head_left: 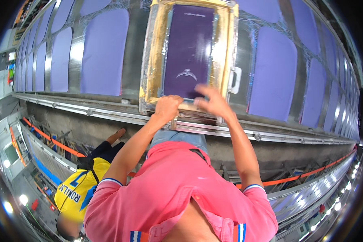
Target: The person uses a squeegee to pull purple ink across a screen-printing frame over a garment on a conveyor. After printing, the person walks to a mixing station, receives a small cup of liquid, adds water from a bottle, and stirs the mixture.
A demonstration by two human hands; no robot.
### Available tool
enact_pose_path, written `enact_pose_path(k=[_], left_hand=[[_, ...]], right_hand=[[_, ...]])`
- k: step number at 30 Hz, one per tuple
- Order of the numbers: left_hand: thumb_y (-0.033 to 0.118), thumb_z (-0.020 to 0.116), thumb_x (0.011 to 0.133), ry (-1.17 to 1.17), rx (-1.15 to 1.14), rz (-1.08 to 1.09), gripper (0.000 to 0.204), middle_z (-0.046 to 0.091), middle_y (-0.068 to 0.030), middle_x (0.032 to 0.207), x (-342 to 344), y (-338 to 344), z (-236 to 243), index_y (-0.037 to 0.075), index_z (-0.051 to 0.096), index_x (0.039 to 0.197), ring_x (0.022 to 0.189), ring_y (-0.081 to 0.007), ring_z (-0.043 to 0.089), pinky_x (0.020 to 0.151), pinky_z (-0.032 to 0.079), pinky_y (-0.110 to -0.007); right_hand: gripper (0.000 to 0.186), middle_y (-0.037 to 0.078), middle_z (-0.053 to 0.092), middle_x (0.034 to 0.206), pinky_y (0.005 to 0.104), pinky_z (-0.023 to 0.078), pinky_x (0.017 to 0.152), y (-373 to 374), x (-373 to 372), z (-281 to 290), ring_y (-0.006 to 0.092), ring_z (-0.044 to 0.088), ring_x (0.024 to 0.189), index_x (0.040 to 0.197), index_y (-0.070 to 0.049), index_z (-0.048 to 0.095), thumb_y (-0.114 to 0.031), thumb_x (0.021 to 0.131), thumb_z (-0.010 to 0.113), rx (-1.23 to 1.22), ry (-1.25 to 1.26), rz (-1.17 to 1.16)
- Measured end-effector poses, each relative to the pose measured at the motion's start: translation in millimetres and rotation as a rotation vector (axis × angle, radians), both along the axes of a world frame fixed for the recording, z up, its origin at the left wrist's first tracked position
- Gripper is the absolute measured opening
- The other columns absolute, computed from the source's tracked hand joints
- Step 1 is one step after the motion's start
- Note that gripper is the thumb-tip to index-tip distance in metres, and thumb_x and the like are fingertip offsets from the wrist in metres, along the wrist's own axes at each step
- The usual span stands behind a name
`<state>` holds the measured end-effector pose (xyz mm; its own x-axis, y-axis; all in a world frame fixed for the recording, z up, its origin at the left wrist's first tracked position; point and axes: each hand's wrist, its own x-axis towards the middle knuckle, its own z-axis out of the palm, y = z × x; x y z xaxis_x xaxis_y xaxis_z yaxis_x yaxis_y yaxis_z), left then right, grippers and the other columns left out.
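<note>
A screen printing frame (150, 64) lies on the long table in front of me, its inner border covered with yellowish tape. Its dark purple mesh window (188, 44) shows a pale arc-shaped design near the close end. My left hand (167, 108) is closed over the frame's near edge, left of the middle. Above the near right corner, my right hand (214, 101) has its fingers apart and holds nothing I can see. Beside the frame's right side sits a white handle-shaped piece (235, 80).
Lavender fabric panels (105, 52) lie in rows on the table, more panels (272, 76) to the right. A metal rail (270, 137) runs along the near edge. Behind me, a person in a yellow shirt (76, 187) is at the lower left, near another long table with an orange strip (52, 139).
</note>
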<state>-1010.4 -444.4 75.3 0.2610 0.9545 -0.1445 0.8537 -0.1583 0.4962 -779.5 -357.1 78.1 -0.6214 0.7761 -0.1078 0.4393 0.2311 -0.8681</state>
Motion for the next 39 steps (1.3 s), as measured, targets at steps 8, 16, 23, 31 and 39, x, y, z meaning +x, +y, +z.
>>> enact_pose_path(k=[8,16,23,31,39], left_hand=[[0.006,0.067,0.068,0.110,-0.129,-0.070,0.035,0.074,-0.0134,0.103,-5,-2,2,0.007,0.074,0.102,0.096,-0.0328,0.071,0.082,0.058,-0.044],[0.006,0.066,0.069,-0.031,-0.053,-0.025,0.042,0.074,-0.0087,0.111,-39,-22,18,0.006,0.073,0.110,0.106,-0.0288,0.069,0.089,0.056,-0.041],[0.000,0.063,0.067,-0.025,0.048,0.075,0.047,0.074,-0.0130,0.116,-242,-48,16,0.008,0.076,0.111,0.108,-0.0290,0.070,0.094,0.056,-0.041],[-0.004,0.060,0.070,0.020,0.071,0.086,0.040,0.076,-0.0109,0.108,-346,-38,58,0.006,0.077,0.105,0.100,-0.0303,0.072,0.085,0.057,-0.041],[-0.005,0.061,0.069,-0.023,0.065,0.002,0.040,0.075,-0.0135,0.105,-361,-62,35,0.005,0.075,0.105,0.100,-0.0330,0.071,0.086,0.056,-0.042]], right_hand=[[0.031,0.023,0.074,0.099,0.0426,0.054,0.083,94,71,-98,0.0386,0.071,0.091,0.106,0.001,0.074,-0.026,0.096,0.062,0.082,-0.231,-0.916],[0.025,0.006,0.072,0.080,0.0305,0.050,0.069,87,41,-30,0.0129,0.061,0.074,0.101,0.006,0.074,-0.017,0.096,0.064,0.057,-0.017,-1.033],[0.023,0.022,0.073,0.091,0.0396,0.053,0.077,60,-185,-31,0.0282,0.069,0.083,0.103,0.003,0.073,-0.015,0.095,0.062,0.232,0.053,-0.923],[0.028,0.020,0.069,0.077,0.0404,0.050,0.067,44,-288,-36,0.0301,0.065,0.071,0.094,0.005,0.072,-0.022,0.094,0.063,0.024,0.056,-1.047],[0.025,0.019,0.068,0.077,0.0405,0.049,0.066,39,-293,-61,0.0278,0.063,0.069,0.094,0.002,0.071,-0.022,0.093,0.064,0.063,-0.032,-1.038]])
